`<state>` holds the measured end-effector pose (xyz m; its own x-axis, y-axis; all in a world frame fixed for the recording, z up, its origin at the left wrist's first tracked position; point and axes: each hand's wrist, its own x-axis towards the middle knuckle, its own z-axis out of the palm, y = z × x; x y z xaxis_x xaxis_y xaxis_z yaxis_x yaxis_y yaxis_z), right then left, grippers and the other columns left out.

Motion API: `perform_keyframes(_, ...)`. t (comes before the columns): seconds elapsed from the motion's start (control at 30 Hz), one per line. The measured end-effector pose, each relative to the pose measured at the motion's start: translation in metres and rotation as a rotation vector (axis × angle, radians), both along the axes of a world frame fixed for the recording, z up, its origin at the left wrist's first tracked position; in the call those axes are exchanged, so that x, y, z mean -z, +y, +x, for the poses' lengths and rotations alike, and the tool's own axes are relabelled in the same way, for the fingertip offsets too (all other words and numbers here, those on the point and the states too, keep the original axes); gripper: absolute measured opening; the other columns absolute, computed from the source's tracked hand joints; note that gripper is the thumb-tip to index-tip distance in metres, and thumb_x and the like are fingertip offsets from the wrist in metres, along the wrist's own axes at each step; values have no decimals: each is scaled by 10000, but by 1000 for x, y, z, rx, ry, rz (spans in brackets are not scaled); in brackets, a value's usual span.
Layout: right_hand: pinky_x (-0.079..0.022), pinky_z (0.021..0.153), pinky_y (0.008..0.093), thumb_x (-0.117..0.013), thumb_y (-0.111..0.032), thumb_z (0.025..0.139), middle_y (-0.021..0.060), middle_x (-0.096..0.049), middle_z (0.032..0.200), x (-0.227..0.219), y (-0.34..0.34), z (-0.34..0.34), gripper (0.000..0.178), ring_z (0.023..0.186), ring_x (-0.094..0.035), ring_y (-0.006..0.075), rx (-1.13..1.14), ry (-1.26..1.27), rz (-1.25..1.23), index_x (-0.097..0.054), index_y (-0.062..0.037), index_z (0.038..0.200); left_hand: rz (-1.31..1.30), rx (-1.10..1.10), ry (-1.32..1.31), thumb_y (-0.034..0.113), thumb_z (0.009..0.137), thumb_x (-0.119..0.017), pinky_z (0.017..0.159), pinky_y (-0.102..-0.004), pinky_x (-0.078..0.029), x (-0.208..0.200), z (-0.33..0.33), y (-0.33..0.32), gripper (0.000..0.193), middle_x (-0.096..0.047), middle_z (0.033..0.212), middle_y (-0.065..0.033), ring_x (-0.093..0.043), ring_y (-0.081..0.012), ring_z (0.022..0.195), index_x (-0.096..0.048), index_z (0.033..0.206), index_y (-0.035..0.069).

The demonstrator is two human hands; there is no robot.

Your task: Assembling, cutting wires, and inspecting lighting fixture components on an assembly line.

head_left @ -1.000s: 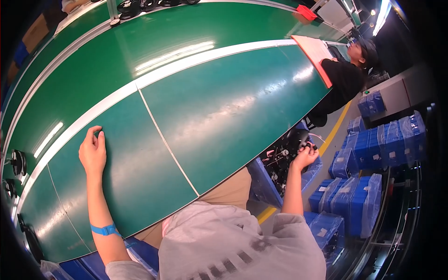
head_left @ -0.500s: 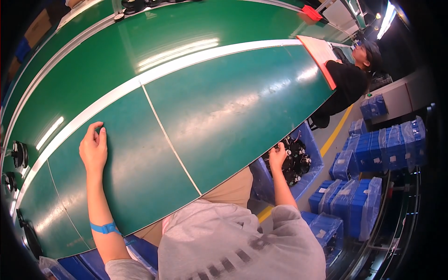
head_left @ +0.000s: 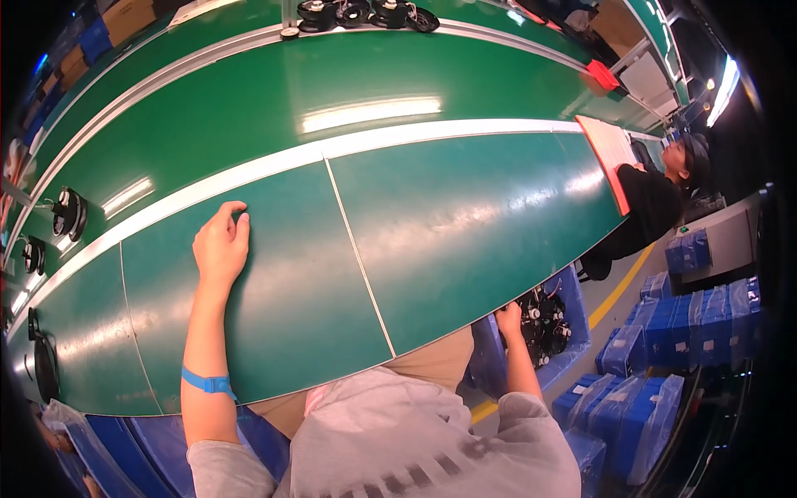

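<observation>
My left hand (head_left: 222,245) hovers over or rests on the green tabletop (head_left: 282,249), left of its pale seam. Its fingers are loosely curved, with the thumb apart and nothing between them. A blue strap (head_left: 206,381) circles my left forearm. My right hand (head_left: 509,319) is low at the table's near edge, beside a blue bin (head_left: 571,295). Its fingers are curled closed, and what they hold, if anything, is hidden. Several black, round parts with white centres (head_left: 544,328) fill the bin.
A person in black (head_left: 639,212) sits at the table's right end by an orange-edged board (head_left: 606,162). Wrapped blue crates (head_left: 681,332) stand on the floor at right. Black wheel-like parts (head_left: 70,213) lie on the green belt at left; others (head_left: 365,14) sit at the far side.
The view has shifted, so the table appears lower and further right. My right hand has gone down by the bin, its fingers more closed. My left hand keeps its loose curve.
</observation>
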<state>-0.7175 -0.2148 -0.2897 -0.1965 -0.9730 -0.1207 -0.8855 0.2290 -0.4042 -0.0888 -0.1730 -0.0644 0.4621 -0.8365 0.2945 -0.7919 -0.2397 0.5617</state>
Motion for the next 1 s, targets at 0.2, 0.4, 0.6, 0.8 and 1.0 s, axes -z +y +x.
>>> perform_keyframes(0.2,-463,406,284,-463,59,829,146,-596,1080,-87,-11,42,301,566,-628,184,451,-709,-449,-475,2,1125,-24,-27,-13,212,857,-615,594,-391,-480,2,8,7,133,-613,683,-66,-619,-267,655,-652,969,151)
perform_keyframes(0.4,-408,591,232,-409,79,862,110,-606,1004,-190,-52,57,310,680,-482,126,206,-630,-1106,-477,30,1161,-61,-16,-93,204,844,-570,649,-461,-509,5,7,3,153,-673,783,-108,-655,-327,768,-608,966,120)
perform_keyframes(0.6,-494,745,298,-465,81,835,100,-606,902,-245,-107,230,208,795,-590,174,-628,-661,-778,-564,31,1011,112,-15,-231,249,849,-533,569,-522,-491,10,2,-21,257,-642,658,-165,-626,-393,611,-514,1032,71)
perform_keyframes(0.8,-524,700,391,-507,39,778,184,-641,876,-251,-125,412,276,799,-652,346,-1319,-527,-462,-585,-21,1036,42,-4,-348,229,849,-529,525,-485,-505,8,1,-28,249,-635,617,-176,-631,-359,557,-598,961,17)
perform_keyframes(1.0,-505,780,476,-515,-7,747,188,-596,1127,-237,-103,475,421,975,-590,413,-1497,-424,-390,-504,-38,1166,-75,179,-257,267,881,-549,506,-522,-469,10,3,-22,186,-601,588,-173,-595,-401,547,-533,859,84)
